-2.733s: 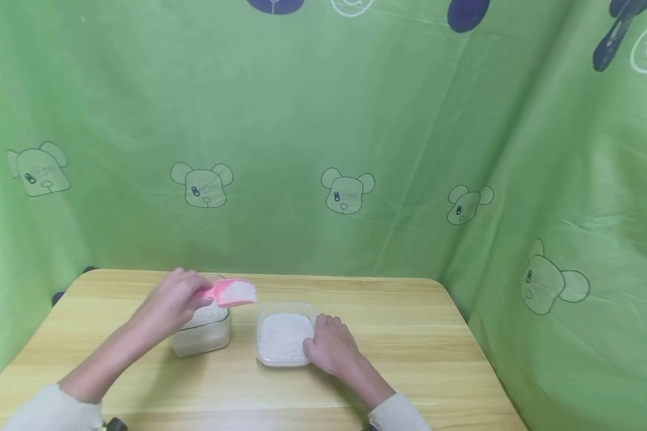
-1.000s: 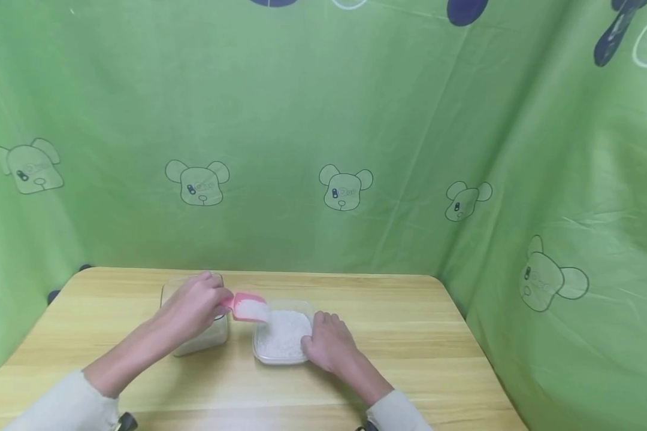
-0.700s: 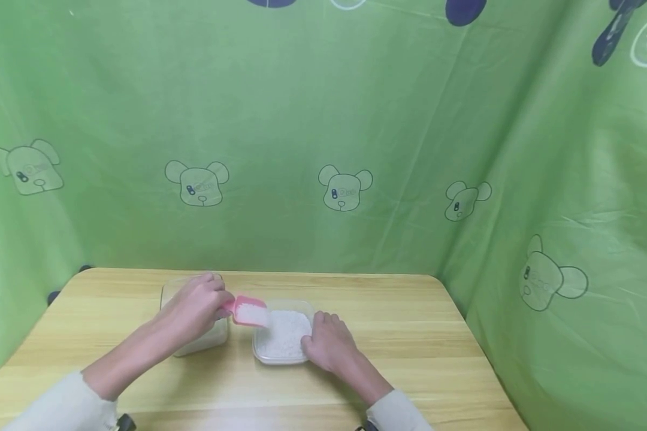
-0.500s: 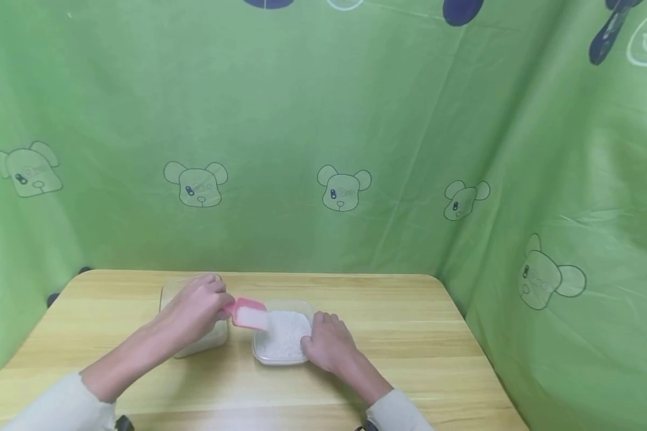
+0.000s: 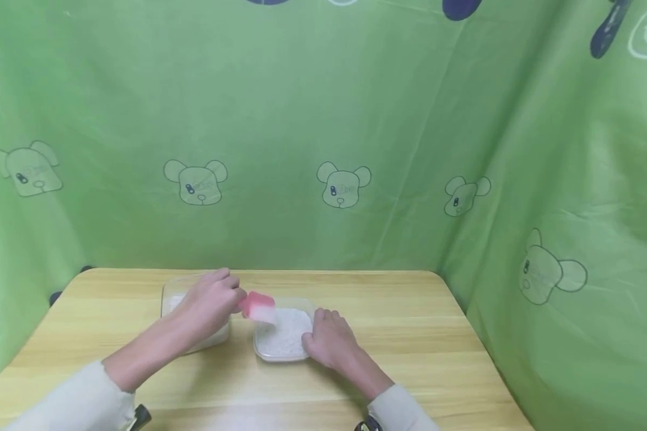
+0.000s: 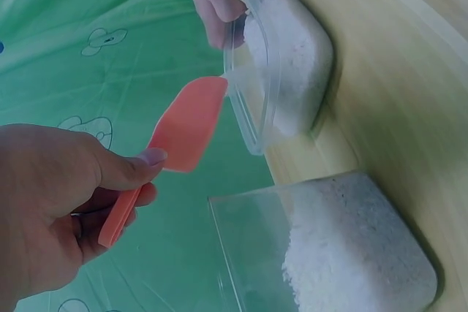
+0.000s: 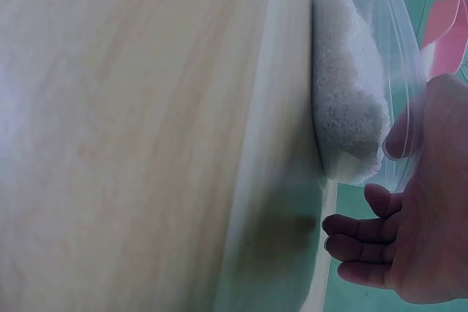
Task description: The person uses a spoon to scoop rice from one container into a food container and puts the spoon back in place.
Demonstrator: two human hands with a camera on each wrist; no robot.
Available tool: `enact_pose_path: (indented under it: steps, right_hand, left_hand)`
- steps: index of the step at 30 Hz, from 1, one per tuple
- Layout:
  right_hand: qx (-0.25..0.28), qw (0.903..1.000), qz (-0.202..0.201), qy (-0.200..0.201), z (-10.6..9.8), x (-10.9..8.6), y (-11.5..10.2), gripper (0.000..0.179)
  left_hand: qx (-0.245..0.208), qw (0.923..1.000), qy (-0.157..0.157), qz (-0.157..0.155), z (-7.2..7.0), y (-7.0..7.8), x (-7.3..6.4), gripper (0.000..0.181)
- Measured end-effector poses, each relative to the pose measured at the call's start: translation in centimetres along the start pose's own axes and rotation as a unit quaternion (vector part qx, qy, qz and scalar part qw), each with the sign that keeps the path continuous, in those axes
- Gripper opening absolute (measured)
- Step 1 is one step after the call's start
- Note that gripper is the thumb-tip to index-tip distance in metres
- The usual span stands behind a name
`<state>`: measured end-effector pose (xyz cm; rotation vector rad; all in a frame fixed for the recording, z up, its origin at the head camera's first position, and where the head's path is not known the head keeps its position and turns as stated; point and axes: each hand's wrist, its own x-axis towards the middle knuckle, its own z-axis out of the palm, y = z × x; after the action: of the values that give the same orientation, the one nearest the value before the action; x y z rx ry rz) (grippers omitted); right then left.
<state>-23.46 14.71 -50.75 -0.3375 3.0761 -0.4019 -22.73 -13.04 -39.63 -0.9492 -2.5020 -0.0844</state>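
My left hand [image 5: 212, 302] pinches the handle of a pink scoop [image 5: 259, 304] between thumb and fingers. White rice-like grains lie in the scoop's front, and it tilts over the left rim of a clear plastic tub [image 5: 280, 360]. Grains fill much of that tub. My right hand [image 5: 332, 340] grips the tub's right rim; in the right wrist view, the thumb [image 7: 402, 133] shows at the rim while other fingers curl outside. Under my left forearm stands a second clear tub [image 6: 252, 231], also with white grains, partly hidden in the head view.
Both tubs stand on a light wooden table [image 5: 410, 335]. A green curtain [image 5: 280, 120] with bear-face prints hangs behind it and along the sides. Dark bands [image 5: 140, 416] show at the cuffs.
My left hand has moved right with the scoop, from above the left tub to the right tub's edge, and the scoop has tipped further. My right hand stays on the tub's rim.
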Motion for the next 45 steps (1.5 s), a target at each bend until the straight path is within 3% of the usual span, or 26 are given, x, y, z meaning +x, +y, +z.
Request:
enact_pose_path:
  steps: [6,15,27,36,45]
  right_hand:
    - [0.0,1.0,-0.002,0.003,-0.2,0.0,0.1,0.042]
    - [-0.004,1.0,-0.008,0.0,-0.2,-0.1,0.0,0.041]
    - [0.003,1.0,0.005,-0.004,-0.2,0.1,-0.2,0.043]
    - [-0.001,1.0,0.007,-0.006,-0.1,0.1,-0.1,0.041]
    - [0.001,1.0,0.004,-0.004,-0.2,0.0,-0.2,0.041]
  left_hand:
    - [0.002,0.9999,0.004,0.011,0.6,0.4,1.1,0.029]
    - [-0.003,0.9999,0.0,0.011,1.5,0.8,1.6,0.013]
    - [0.009,0.9993,0.026,0.024,1.7,0.1,0.4,0.017]
    - [0.02,0.9959,0.077,0.043,1.1,-0.4,-0.4,0.018]
    - [0.047,0.9903,0.126,0.035,-0.1,-2.3,-1.9,0.024]
